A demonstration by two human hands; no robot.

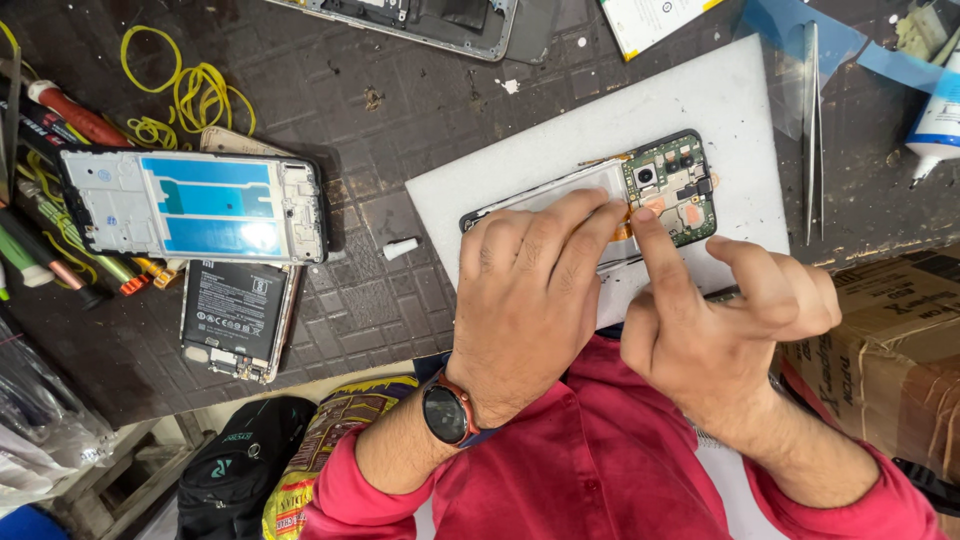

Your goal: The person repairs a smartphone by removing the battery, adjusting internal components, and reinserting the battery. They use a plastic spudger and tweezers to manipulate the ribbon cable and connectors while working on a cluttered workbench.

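Head view, looking down on a dark workbench point(420, 110) with a grid-patterned mat, scuffed and dotted with pale specks. On it, a white sheet point(700, 100), and on the sheet an opened phone point(672, 190), back cover off, green circuit board and camera showing at its right end. Left hand point(530, 290) flat across the phone's body, fingers spread and pressing down, gripping nothing; a round dark watch point(446, 410) with an orange strap on that wrist. Right hand point(715, 315) loosely curled, thumb stretched forward, its tip pressed to the orange patch by the board's edge; grasping nothing visible. Red sleeves at the bottom of the frame.

Left of the sheet, a small white cap point(401, 248) lying loose. Farther left, a phone frame point(195, 205) with a blue film, resting on another phone back; just below it, a black battery point(233, 310) in a shell. Yellow rubber bands point(185, 90) heaped near the top left, beside screwdrivers point(60, 110) along the left edge. Metal tweezers point(811, 130) right of the sheet, over a blue plastic film. White glue tube point(938, 120) at the far right. Cardboard box point(890, 350) at the lower right. Below the bench edge, a black bag point(240, 465) and a yellow printed sack point(320, 450).
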